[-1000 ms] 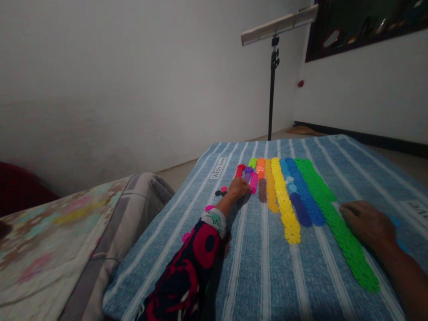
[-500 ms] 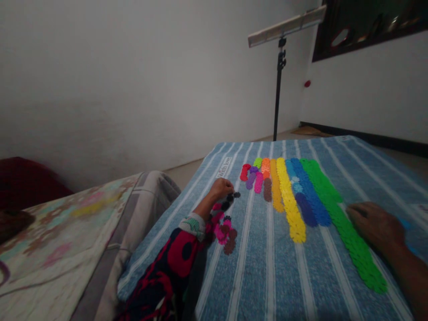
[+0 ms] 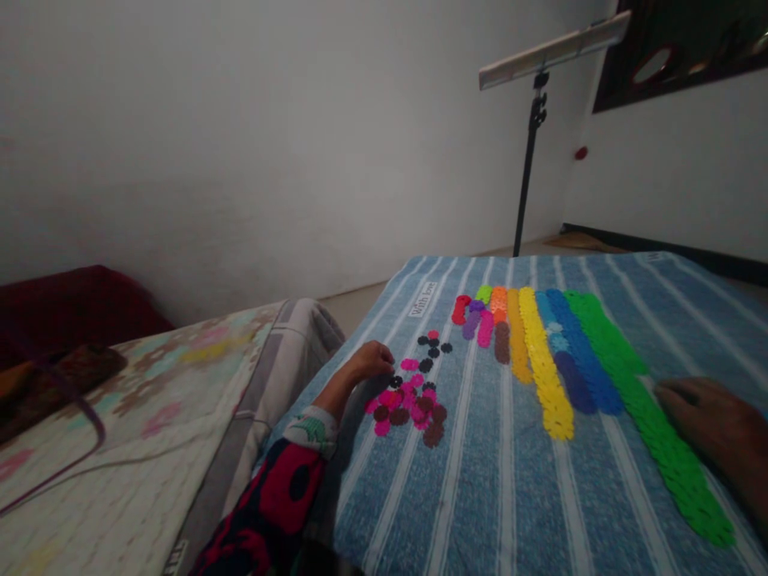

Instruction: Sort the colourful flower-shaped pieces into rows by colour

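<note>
My left hand [image 3: 369, 362], in a patterned sleeve, is over the left part of the cloth with its fingers curled together. What they hold, if anything, is hidden. Just beside it lie loose, notched plastic discs: black discs [image 3: 426, 366], pink discs [image 3: 410, 396] and brown discs [image 3: 433, 434]. At the right, my right hand [image 3: 708, 412] rests by the long row of green discs [image 3: 666, 448], fingers bent and their grip hidden. Overlapping rows of yellow discs [image 3: 546, 376], blue discs [image 3: 585, 352] and brown discs [image 3: 502, 342] lie between the hands.
A striped blue cloth [image 3: 474, 496] covers the surface, with a "With love" label [image 3: 423, 298]. Behind stands a lamp on a black pole [image 3: 526, 184]. To the left is a bed-like surface with a floral cover [image 3: 150, 416]; a purple cord [image 3: 96, 424] crosses it.
My left hand has drawn back left from the black discs, uncovering more of the black, pink and brown discs. The view has turned slightly left. My right hand stays by the green row.
</note>
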A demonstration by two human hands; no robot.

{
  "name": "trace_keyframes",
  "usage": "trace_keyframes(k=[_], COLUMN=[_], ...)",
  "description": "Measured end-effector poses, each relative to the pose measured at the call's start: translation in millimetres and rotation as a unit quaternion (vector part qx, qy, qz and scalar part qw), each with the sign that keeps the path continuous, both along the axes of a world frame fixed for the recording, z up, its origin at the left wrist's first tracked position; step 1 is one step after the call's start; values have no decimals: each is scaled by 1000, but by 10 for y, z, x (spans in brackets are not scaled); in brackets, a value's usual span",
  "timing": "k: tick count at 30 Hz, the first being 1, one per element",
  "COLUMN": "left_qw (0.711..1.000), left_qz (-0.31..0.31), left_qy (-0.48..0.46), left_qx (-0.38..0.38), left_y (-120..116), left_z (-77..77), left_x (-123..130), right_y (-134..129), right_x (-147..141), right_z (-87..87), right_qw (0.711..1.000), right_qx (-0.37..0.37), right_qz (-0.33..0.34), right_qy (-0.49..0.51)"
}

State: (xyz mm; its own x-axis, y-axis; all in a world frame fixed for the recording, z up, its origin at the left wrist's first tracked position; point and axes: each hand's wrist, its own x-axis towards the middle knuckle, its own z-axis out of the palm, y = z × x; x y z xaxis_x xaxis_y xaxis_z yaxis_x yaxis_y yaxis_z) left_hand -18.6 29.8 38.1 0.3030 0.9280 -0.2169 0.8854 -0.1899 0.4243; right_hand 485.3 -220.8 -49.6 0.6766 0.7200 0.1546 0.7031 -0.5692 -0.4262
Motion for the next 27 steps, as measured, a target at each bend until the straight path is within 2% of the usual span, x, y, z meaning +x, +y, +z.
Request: trace_keyframes(k=[6,13,15,20,23,27], left_qw=[999,998,998,998,993,983], left_qz=[3,-41,-36,4,16,-5], left_qy=[10,40,30,-58,-120,-181], left_qx=[32,38,29,9,-11,-16], left_y=[-42,-54,-37,40,84,92], left_z=[-61,-71,-99,-172,-152,-81], left_x=[144,276,262,154,137,354], right_y=[12,0,3,18,21,9], right_x=[33,-21,-44,-53,-38,-44], right_z=[-59,7,33,33,7,4], right_qw=[999,1000,1000,1000,1000,1000], right_qx=[36,6,-5,-6,3,15], right_qz=[7,9,4,11,17,17], right_qy=[-17,1,4,-4,-14,-19])
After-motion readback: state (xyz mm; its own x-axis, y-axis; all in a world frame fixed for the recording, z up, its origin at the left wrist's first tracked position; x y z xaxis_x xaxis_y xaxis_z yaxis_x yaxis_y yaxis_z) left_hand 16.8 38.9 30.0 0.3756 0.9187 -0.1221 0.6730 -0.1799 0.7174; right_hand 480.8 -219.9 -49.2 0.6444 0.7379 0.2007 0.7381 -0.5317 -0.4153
